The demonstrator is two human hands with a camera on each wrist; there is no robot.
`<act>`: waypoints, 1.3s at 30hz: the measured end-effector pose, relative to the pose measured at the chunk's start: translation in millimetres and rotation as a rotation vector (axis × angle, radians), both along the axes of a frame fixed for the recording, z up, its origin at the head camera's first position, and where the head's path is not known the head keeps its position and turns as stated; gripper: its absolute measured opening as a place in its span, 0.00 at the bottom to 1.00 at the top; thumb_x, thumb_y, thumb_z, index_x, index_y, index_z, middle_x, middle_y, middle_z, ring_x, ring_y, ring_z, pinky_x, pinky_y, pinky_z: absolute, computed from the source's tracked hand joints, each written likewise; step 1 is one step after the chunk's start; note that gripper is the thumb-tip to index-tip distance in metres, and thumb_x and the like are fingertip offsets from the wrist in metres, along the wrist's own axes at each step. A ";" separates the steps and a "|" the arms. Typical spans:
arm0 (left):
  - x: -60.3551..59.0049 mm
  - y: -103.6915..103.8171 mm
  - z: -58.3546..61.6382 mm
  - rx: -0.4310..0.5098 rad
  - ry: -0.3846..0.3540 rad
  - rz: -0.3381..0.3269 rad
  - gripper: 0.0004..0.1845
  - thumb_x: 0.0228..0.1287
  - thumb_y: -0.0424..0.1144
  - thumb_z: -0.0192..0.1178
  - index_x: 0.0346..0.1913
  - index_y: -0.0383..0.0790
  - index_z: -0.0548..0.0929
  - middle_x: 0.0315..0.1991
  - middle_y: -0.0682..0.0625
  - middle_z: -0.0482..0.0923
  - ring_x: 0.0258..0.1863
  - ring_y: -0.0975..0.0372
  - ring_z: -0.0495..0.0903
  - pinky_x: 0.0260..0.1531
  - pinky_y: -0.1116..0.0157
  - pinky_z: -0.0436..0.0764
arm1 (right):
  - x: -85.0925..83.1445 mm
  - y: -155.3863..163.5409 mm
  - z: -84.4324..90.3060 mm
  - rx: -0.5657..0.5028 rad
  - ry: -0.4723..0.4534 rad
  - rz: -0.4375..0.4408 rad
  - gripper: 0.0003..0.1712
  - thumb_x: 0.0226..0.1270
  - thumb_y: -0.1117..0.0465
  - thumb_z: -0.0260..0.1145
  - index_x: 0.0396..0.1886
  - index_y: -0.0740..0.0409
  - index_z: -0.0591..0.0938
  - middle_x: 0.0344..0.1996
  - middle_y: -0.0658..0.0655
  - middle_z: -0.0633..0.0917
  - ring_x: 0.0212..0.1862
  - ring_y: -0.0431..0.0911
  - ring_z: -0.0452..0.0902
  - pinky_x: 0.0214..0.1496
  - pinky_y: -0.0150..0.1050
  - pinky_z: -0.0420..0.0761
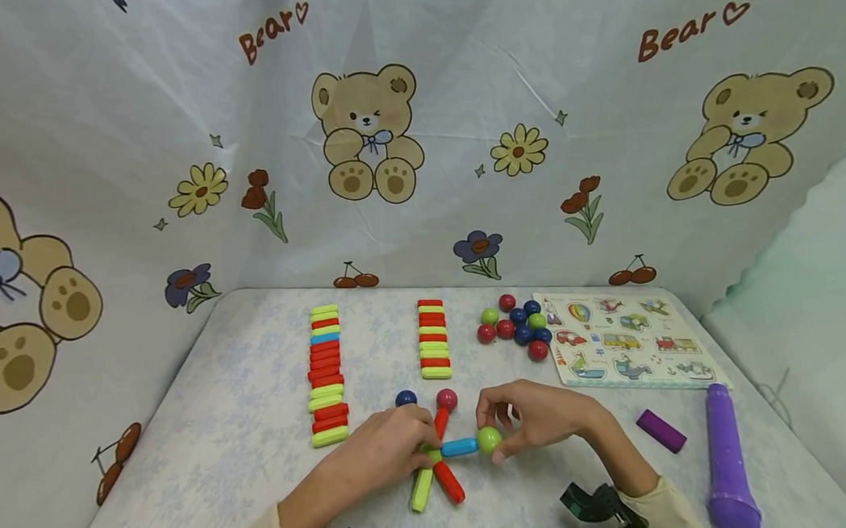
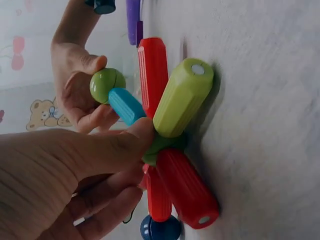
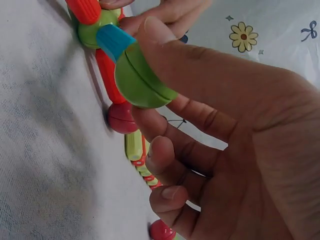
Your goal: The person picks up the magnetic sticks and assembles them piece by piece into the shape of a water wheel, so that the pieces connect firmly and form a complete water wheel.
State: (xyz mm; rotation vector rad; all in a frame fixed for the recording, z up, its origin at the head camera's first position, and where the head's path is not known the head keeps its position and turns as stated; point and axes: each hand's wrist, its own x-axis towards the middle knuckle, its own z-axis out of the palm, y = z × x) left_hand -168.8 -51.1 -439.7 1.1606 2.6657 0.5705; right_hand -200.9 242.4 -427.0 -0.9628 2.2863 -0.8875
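Seen from the head camera, both hands meet near the front of the table over a small star of rods. The right hand pinches a green ball between thumb and fingers, the ball touching the outer end of a blue rod. The left hand curls its fingers on the hub where the rods join, hiding it in this view. A green rod and a red rod splay toward the person; another red rod runs up to a pink ball, and a navy ball sits just beside the left fingers.

Only the left wrist view shows the hub itself: a green centre ball under the thumb tip, with the rods fanning from it, the green rod and a red one lying on the cloth.

Up close, the right wrist view shows the seam round the green ball and the thumb pressed over it, the blue rod's end against it.

Farther back, the head view alone shows two rows of spare rods, a cluster of balls, a picture puzzle board, a purple block and a purple tube.
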 end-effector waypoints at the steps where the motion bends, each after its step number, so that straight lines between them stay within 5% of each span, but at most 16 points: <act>1: -0.8 -0.9 0.1 -0.003 -0.001 -0.013 0.10 0.62 0.37 0.80 0.46 0.48 0.96 0.39 0.62 0.83 0.35 0.75 0.77 0.37 0.75 0.81 | -0.5 0.3 -0.6 0.001 0.005 -0.007 0.18 0.65 0.54 0.83 0.49 0.43 0.84 0.39 0.40 0.84 0.39 0.42 0.79 0.43 0.37 0.81; 19: -0.5 2.0 -0.8 -0.004 0.021 -0.008 0.08 0.63 0.42 0.80 0.44 0.50 0.95 0.35 0.62 0.81 0.31 0.73 0.74 0.34 0.72 0.79 | -12.7 5.0 -15.9 0.019 0.089 -0.122 0.17 0.70 0.59 0.78 0.56 0.51 0.87 0.48 0.45 0.88 0.41 0.40 0.79 0.42 0.34 0.77; 24: 3.1 4.8 -2.2 0.007 0.016 0.027 0.05 0.65 0.42 0.79 0.42 0.49 0.96 0.30 0.63 0.77 0.26 0.72 0.71 0.28 0.73 0.75 | -18.2 19.8 -16.9 0.055 0.327 -0.322 0.18 0.73 0.58 0.76 0.59 0.56 0.86 0.53 0.57 0.87 0.43 0.44 0.78 0.40 0.37 0.80; 30: 5.9 6.2 -2.1 -0.007 0.034 0.062 0.05 0.63 0.43 0.80 0.39 0.49 0.96 0.26 0.63 0.73 0.26 0.71 0.69 0.27 0.73 0.74 | -28.2 43.1 -24.9 0.281 0.567 -0.619 0.24 0.71 0.63 0.77 0.65 0.60 0.85 0.59 0.69 0.82 0.55 0.60 0.81 0.53 0.58 0.87; 39: 7.9 4.6 -1.4 -0.005 0.023 0.079 0.09 0.59 0.42 0.81 0.42 0.46 0.97 0.30 0.61 0.72 0.28 0.70 0.69 0.27 0.74 0.74 | -35.3 54.2 -34.0 0.358 0.466 -0.674 0.18 0.69 0.63 0.79 0.56 0.57 0.87 0.42 0.59 0.83 0.39 0.50 0.77 0.38 0.46 0.83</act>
